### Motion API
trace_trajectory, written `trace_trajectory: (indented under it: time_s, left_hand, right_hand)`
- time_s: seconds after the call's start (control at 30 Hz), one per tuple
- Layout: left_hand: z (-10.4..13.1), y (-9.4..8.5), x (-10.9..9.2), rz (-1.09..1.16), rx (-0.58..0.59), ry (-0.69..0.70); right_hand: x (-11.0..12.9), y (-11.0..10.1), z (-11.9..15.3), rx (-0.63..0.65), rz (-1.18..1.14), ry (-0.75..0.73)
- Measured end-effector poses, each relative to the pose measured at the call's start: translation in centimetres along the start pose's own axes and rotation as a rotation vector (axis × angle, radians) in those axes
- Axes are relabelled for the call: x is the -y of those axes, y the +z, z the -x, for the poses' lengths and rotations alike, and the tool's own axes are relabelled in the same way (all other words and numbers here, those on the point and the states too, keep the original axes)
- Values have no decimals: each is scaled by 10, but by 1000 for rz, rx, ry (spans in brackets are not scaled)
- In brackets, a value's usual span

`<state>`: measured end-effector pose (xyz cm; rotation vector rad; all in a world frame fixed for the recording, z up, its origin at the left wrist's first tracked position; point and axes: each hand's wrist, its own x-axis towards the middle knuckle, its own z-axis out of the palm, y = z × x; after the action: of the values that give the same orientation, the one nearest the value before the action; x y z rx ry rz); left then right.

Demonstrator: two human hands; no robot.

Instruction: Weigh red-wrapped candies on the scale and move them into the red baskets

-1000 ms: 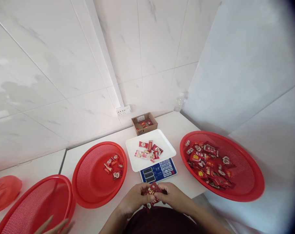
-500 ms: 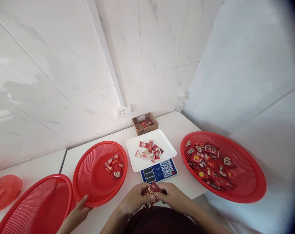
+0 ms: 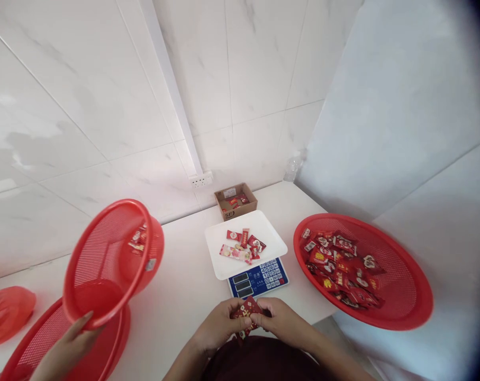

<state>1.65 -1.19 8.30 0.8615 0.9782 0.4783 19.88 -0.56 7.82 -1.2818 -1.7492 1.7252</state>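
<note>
Close to my body, my left hand (image 3: pixel 223 324) and my right hand (image 3: pixel 278 320) are closed together on a dark red printed packet (image 3: pixel 247 316) with gold lettering. Thumbs press on its front and cover part of it. Just beyond my hands sits a blue-keyed weighing scale (image 3: pixel 259 278). On its white tray (image 3: pixel 219 267) lie several red wrapped snacks (image 3: pixel 234 235) and a pink-and-white long packet (image 3: pixel 235 254). Off to my right, a red basket (image 3: pixel 406 296) holds a heap of small red packets (image 3: pixel 343 270).
At the left, another person's hand (image 3: pixel 71 349) holds a tilted red basket (image 3: pixel 100 248) with a few packets, over a second red basket (image 3: pixel 118 349). A cardboard box (image 3: pixel 236 201) with packets stands behind the scale. A red plastic bag (image 3: pixel 9 315) lies far left.
The other person's hand has lifted the left basket off the table and moved it leftward, tilting it above the other basket. My hands and the packet have stayed put.
</note>
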Motion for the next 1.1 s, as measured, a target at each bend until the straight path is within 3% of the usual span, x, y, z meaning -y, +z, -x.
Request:
trace_trajectory:
  time_s: [0.23, 0.5, 1.1]
  left_hand:
    - [0, -1, 1, 0, -15, 21]
    - [-2, 2, 2, 38, -130, 40]
    - [-11, 6, 2, 58, -90, 86]
  right_hand:
    - [3, 0, 1, -8, -35, 7]
    - [-7, 3, -3, -60, -72, 21]
    - [-3, 0, -3, -100, -180, 35]
